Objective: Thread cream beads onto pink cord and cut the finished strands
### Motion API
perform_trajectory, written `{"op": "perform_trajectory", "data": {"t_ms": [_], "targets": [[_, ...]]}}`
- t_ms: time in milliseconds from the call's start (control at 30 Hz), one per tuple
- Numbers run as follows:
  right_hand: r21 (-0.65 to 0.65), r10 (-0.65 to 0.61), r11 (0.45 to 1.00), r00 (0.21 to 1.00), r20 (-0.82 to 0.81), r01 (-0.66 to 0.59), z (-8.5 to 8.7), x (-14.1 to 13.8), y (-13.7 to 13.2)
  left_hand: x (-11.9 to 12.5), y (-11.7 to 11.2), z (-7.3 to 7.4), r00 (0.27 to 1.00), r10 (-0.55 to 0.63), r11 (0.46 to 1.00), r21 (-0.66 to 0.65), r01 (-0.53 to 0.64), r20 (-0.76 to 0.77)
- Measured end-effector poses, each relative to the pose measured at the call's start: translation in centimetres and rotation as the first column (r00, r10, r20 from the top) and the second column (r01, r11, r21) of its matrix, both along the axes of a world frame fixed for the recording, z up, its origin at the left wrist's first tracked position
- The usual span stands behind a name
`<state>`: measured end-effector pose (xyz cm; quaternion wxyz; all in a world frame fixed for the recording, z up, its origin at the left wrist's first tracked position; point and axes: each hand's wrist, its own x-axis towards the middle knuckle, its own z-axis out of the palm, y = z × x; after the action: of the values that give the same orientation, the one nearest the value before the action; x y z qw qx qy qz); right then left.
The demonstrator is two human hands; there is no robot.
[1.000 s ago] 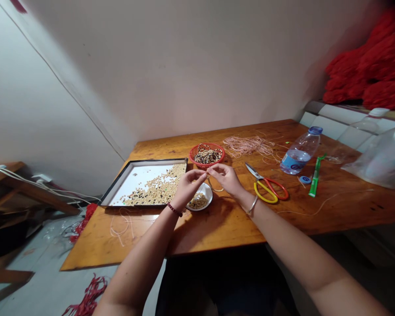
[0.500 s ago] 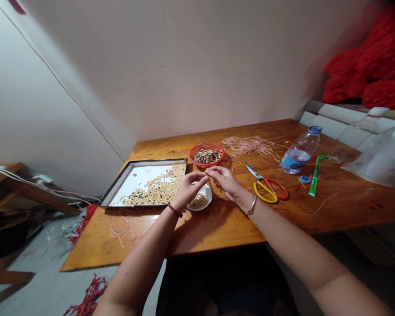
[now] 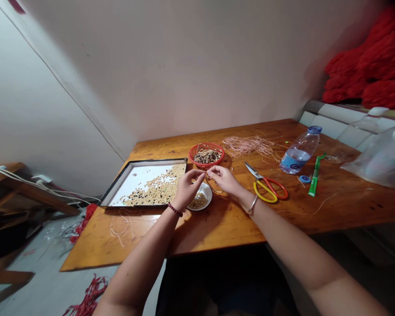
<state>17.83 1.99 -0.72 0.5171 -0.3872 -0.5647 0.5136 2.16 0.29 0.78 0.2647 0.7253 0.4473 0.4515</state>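
Observation:
My left hand (image 3: pixel 190 188) and my right hand (image 3: pixel 224 181) meet above a small white dish (image 3: pixel 210 202) of pale beads (image 3: pixel 198 201). Thumb and forefinger of the left are pinched together on a thin string, barely visible between the hands. The right is pinched too, and a short string of beads (image 3: pixel 219 191) hangs below its fingers near the tabletop. What lies right at the fingertips is too small to make out. To the left is a black-rimmed tray (image 3: pixel 131 173) with loose pale and dark beads; behind the hands stands a red basket (image 3: pixel 206 166) of beaded strands (image 3: pixel 206 154).
Scissors (image 3: pixel 266 186) with red and yellow handles lie right of the hands. Beyond them are a water bottle (image 3: pixel 298 151), a blue cap (image 3: pixel 304 179), a green packet (image 3: pixel 315 177) and a plastic bag (image 3: pixel 378 160). Pink cord (image 3: pixel 250 145) is heaped at the back of the wooden table (image 3: pixel 213 239).
The fingertips of my two hands have drawn slightly apart. The beaded string below my right hand shows more clearly. Things on the table have stayed put.

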Motion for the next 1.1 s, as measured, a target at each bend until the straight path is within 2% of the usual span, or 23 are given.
{"op": "perform_trajectory", "data": {"t_ms": [200,367,567,833,1100], "targets": [[-0.080,0.078,0.993,0.996,-0.042,-0.081,0.35,0.41,-0.40,0.05,-0.04,0.09,0.999,-0.029,0.999,0.012,0.029,-0.021],[-0.101,0.118,0.987,0.990,-0.077,-0.125,0.38,0.61,-0.47,-0.03,0.32,-0.37,0.996,-0.061,0.997,-0.042,0.063,0.058],[-0.100,0.111,0.988,0.991,-0.078,-0.119,0.37,0.48,-0.53,-0.02,0.62,-0.63,0.986,-0.061,0.987,-0.141,0.083,0.156],[0.008,0.060,0.998,0.998,-0.024,-0.060,0.15,-0.01,-0.34,0.21,0.40,-0.51,0.975,-0.101,0.979,-0.154,0.133,0.199],[-0.075,0.042,0.996,0.995,-0.088,-0.048,0.19,0.15,-0.28,0.30,0.10,-0.20,0.984,-0.105,0.986,-0.111,0.122,0.140]]}}
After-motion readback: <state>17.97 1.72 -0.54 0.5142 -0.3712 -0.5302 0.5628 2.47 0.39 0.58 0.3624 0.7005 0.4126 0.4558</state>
